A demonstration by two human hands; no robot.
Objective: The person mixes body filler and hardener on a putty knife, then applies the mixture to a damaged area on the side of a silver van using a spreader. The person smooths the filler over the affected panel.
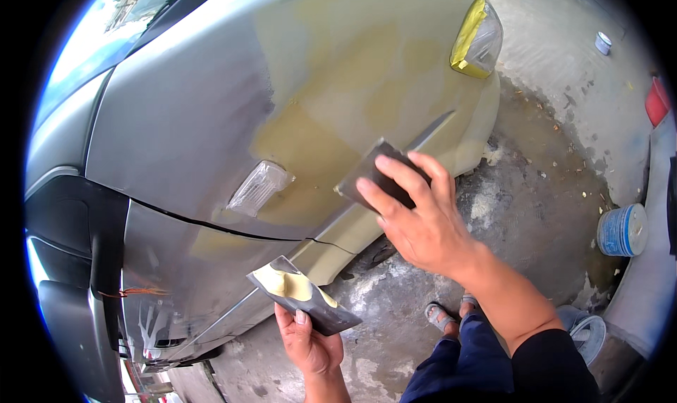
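My right hand point(430, 223) grips a dark rectangular putty spreader point(368, 167), fingers spread across its face. It lies over the lower part of the car's fender point(211, 107); whether its edge touches the panel I cannot tell. My left hand point(310, 343) pinches a dark flat putty board point(330, 321) between thumb and fingers, below the spreader. Pale yellow putty point(285, 282) sits in a thick smear on the board's upper part. Across the grey fender run dull yellow-green filler patches point(289, 138). A clear side marker lamp point(259, 188) is set into the panel near them.
The headlight point(483, 40) is masked with yellow tape and clear film. A black side mirror point(70, 332) juts out at the left. On the wet concrete stand a blue-and-white bucket point(620, 230), a small tin point(603, 43) and another pail point(589, 336). My sandalled feet point(441, 317) are below.
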